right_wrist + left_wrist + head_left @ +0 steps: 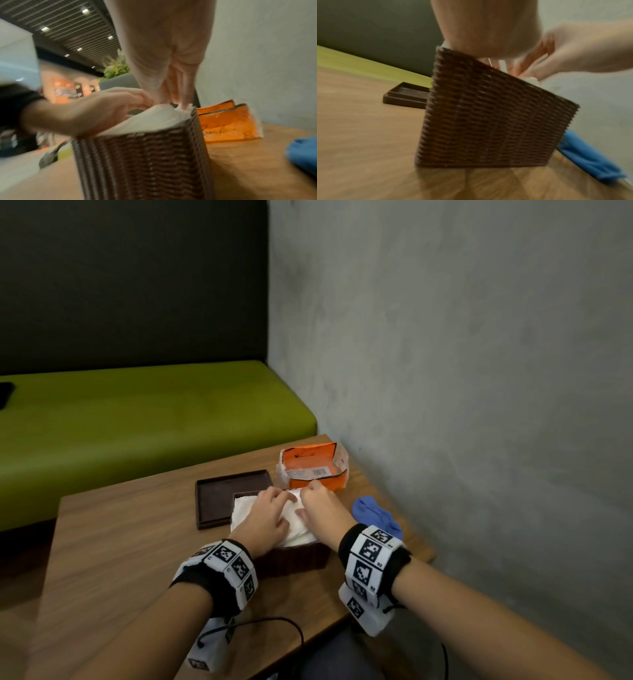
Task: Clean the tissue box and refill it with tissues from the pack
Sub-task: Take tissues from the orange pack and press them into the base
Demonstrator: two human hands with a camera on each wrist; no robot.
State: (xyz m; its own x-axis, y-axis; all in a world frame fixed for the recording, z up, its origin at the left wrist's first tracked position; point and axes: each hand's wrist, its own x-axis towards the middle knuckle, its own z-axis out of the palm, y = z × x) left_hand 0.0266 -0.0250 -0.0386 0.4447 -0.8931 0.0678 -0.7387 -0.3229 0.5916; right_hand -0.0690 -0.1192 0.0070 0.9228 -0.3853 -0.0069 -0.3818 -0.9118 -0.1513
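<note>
A brown woven tissue box (294, 559) (488, 121) (145, 162) stands without its lid near the table's middle, filled to the rim with white tissues (246, 508) (154, 119). My left hand (281, 501) (106, 108) lies on top of the stack and presses it down. My right hand (315, 491) (171, 81) (565, 54) pushes straight fingers into the tissues at the box's far right edge. The brown lid (215, 494) (406, 93) lies upside down behind the box on the left. Just behind the hands sits the torn orange tissue pack (308, 460) (228, 121).
A crumpled blue cloth (376, 515) (583, 152) (303, 152) lies right of the box near the table's right edge. The wooden table (137, 542) meets a grey wall (479, 371) on the right; a green bench (137, 419) runs behind. A black cable (274, 621) loops at the near edge.
</note>
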